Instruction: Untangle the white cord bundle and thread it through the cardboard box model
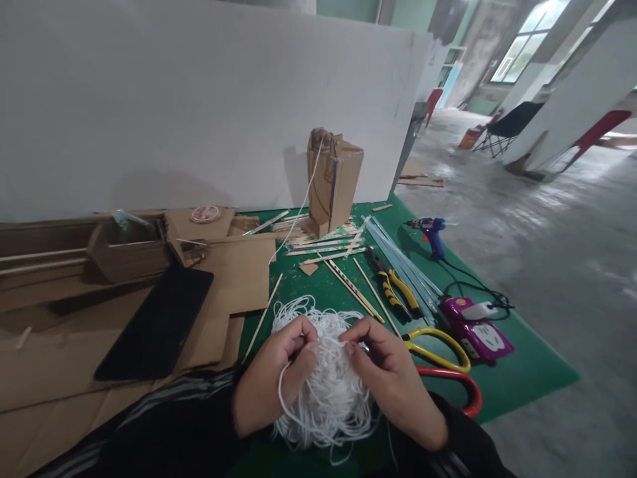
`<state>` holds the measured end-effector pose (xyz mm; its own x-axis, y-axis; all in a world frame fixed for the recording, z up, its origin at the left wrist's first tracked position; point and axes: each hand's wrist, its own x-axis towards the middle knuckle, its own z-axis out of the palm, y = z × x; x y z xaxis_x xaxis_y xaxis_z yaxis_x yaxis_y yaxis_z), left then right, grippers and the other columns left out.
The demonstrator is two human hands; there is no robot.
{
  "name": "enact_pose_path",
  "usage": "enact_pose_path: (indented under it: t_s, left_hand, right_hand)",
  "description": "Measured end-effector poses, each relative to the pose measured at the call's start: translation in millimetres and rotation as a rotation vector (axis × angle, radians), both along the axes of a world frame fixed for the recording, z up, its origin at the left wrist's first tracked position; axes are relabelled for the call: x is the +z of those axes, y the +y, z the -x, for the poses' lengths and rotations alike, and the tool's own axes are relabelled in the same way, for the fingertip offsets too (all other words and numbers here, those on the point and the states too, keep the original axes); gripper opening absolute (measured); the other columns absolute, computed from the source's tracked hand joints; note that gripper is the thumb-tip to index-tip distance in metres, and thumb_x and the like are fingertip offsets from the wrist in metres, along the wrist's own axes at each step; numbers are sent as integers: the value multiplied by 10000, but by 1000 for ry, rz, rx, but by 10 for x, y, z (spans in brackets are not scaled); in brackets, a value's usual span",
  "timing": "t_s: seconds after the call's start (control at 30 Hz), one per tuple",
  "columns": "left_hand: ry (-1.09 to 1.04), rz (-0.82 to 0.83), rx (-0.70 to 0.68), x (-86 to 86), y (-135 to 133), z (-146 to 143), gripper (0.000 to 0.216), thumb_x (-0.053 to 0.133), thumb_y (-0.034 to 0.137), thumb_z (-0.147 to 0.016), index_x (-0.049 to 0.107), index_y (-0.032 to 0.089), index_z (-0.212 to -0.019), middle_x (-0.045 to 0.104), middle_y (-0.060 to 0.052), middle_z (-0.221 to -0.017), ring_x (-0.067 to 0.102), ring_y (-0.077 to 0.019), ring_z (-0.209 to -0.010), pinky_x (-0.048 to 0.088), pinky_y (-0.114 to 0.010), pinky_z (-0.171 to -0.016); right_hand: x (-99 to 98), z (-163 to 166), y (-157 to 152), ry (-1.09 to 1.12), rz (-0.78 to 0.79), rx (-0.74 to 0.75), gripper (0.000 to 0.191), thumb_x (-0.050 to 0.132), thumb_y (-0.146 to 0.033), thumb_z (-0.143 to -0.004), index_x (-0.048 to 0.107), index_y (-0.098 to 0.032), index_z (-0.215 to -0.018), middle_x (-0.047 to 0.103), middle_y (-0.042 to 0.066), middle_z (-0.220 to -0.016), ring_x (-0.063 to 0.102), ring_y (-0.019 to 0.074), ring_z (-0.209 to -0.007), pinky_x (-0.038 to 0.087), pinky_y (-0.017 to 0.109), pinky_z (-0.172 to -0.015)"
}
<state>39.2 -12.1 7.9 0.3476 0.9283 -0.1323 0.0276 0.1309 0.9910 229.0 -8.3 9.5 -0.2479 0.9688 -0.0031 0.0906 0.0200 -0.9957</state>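
Observation:
A big loose tangle of white string (331, 398) lies on the green table at the front, under both hands. My left hand (286, 372) is closed over its left side, with a strand pinched between thumb and fingers and a loop hanging past the wrist. On the right side, my right hand (385, 375) also pinches string, thumb against index finger. Scissors with one yellow handle (442, 345) and one red handle (460, 388) lie beside my right hand, partly hidden by it. A strand of string runs up to the top of a cardboard tower (333, 182) behind the heap.
Cardboard pieces (239, 272) and a black tablet-like slab (156, 325) cover the left. Wooden sticks (323, 249), pliers (395, 289), clear glue sticks (403, 262), a blue glue gun (430, 232) and a purple power strip (475, 328) lie at the right. A white panel (199, 99) stands behind.

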Motion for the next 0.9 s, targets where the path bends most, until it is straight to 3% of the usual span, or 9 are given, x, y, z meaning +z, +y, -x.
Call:
enact_pose_path:
  t_s: [0.23,0.4,0.5,0.67,0.9]
  left_hand:
    - [-7,-36,17,12,-13,-12,305,457,487,-954,419,209,-834,359,87,-617,266,-78,-520,244,-174,-484]
    - [40,-62,26,47,-19,-23,317,440,509,-954,415,216,-837,335,96,-593,240,-78,-493,214,-180,-461]
    - [105,-84,58,84,-33,-43,296,415,495,-964,411,221,-853,315,98,-584,237,-83,-487,199,-192,-458]
    - [280,-228,128,136,-78,-75,243,376,432,-979,425,224,-863,300,99,-552,272,-93,-468,217,-218,-473]
    - [486,-403,156,75,-117,-28,170,412,340,-963,467,217,-860,469,35,-684,452,-130,-581,325,-247,-538]
  right_hand:
    - [17,24,4,37,-76,-9,114,532,-154,-888,619,-222,-916,556,-22,-785,480,104,-653,392,201,-580]
    - [-2,14,16,19,-250,10,233,503,-71,-860,672,-230,-881,590,-7,-807,535,130,-752,404,242,-676]
    - [-12,9,24,18,-363,18,287,493,-27,-834,689,-235,-809,547,-13,-743,525,132,-730,391,257,-671]
    - [-6,21,12,-87,-413,9,291,477,-23,-830,690,-214,-778,543,7,-763,530,147,-760,392,271,-668]
    - [-29,68,-8,-193,-418,-45,200,476,-70,-840,638,-188,-838,581,9,-752,534,161,-743,402,287,-671]
